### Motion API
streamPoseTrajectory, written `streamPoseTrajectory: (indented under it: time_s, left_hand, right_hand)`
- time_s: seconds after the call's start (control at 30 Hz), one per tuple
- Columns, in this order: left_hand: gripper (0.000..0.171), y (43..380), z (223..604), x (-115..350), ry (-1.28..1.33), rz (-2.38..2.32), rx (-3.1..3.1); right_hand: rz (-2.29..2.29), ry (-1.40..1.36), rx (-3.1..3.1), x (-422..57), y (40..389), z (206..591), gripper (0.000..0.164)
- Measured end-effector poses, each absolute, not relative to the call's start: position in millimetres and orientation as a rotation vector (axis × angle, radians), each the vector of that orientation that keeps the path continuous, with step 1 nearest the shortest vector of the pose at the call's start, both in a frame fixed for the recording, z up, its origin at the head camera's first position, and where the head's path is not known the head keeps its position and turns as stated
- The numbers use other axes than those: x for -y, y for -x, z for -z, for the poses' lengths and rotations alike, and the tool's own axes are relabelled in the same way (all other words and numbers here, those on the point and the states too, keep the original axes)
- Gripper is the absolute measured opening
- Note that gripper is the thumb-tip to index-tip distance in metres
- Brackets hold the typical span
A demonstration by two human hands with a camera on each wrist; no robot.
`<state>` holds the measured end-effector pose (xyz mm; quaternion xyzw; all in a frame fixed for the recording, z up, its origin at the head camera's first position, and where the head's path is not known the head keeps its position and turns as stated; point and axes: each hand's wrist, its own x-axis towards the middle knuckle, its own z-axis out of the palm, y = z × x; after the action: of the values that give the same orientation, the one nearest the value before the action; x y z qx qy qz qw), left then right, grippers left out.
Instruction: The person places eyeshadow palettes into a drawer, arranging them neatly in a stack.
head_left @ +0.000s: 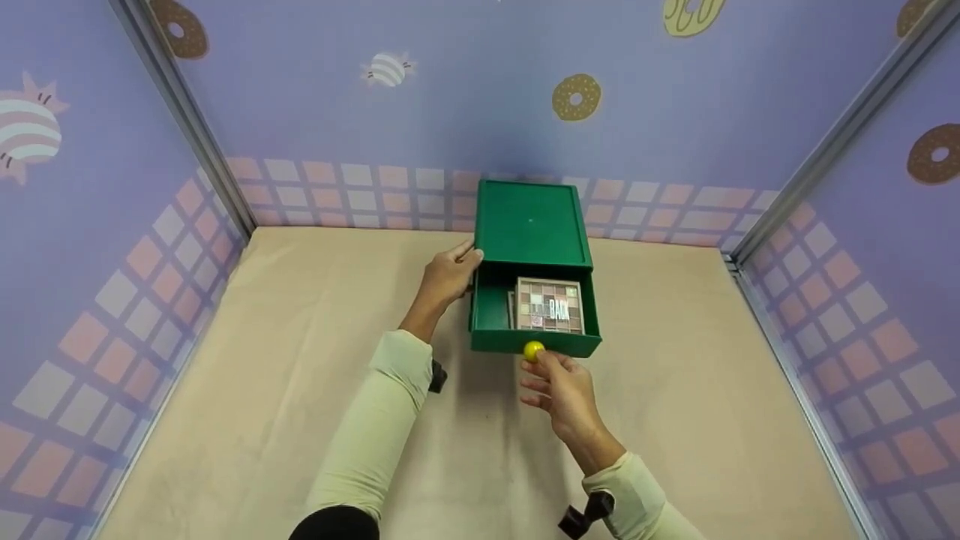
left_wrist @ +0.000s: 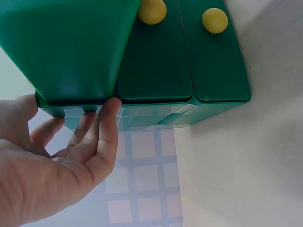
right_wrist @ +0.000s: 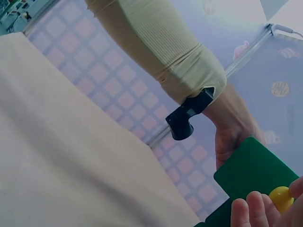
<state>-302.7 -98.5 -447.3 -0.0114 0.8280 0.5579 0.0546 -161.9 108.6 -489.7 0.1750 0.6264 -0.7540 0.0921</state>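
A green drawer cabinet point(head_left: 531, 225) stands against the back wall, its top drawer point(head_left: 495, 343) pulled out. Inside the drawer, a makeup palette point(head_left: 549, 304) with small coloured squares lies at the right, partly over another flat item point(head_left: 511, 309). My right hand point(head_left: 566, 386) pinches the drawer's yellow knob point(head_left: 533, 351) between thumb and index finger, the other fingers spread below. My left hand point(head_left: 448, 277) rests against the cabinet's left side near the front edge. In the left wrist view, its fingertips touch that side below the thumb.
Two lower drawers are closed, with yellow knobs point(left_wrist: 215, 21) on their fronts. A beige cloth point(head_left: 322, 322) covers the table. Patterned walls point(head_left: 450, 97) with metal corner posts point(head_left: 191, 127) enclose it on three sides.
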Motion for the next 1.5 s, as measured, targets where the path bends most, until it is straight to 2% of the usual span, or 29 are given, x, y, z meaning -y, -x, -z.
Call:
streamPoseTrajectory:
  time_s: [0.47, 1.13, 1.5]
  left_hand:
    - [0.055, 302, 446, 98, 0.063, -1.711, -2.483]
    - [0.055, 305, 445, 96, 0.05, -1.676, -2.523]
    - [0.055, 304, 445, 98, 0.117, -1.817, -2.34]
  right_hand:
    - [2.276, -0.568, -1.812, -101, 175, 486, 0.037]
    - [2.309, -0.616, -1.754, -103, 236, 472, 0.035]
    - [2.275, -0.656, -1.689, -101, 264, 471, 0.036]
